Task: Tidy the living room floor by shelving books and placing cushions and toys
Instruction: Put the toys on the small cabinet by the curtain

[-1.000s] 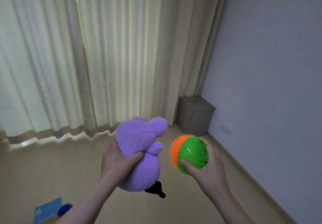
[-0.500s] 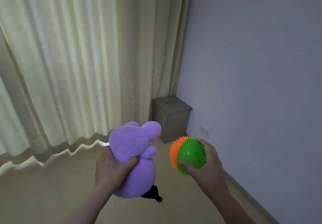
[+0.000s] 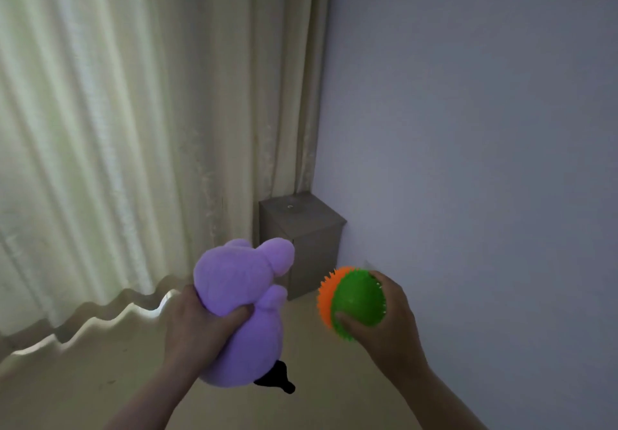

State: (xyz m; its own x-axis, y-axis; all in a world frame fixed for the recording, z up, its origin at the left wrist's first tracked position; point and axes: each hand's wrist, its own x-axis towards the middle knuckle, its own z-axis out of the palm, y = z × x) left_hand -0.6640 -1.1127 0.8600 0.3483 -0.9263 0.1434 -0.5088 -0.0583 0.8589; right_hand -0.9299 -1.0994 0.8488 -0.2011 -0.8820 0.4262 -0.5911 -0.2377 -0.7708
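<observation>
**Two toys held above the floor**

A purple plush toy (image 3: pixel 240 295) is gripped round its middle by the left hand (image 3: pixel 200 326). Its long axis is near upright, with the head end up toward the cabinet (image 3: pixel 311 228) in the floor's (image 3: pixel 100 379) far corner. A spiky ball (image 3: pixel 357 299) is clasped by the right hand (image 3: pixel 391 326), orange half turned left. The hands are apart.

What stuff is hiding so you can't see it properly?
Head view only.
- Plush: the left hand covers its middle; the black bit below is half hidden behind it.
- Ball: the right hand covers its right side.
- Cabinet: the plush hides part of its left front; the speck on top is too small to tell.
</observation>
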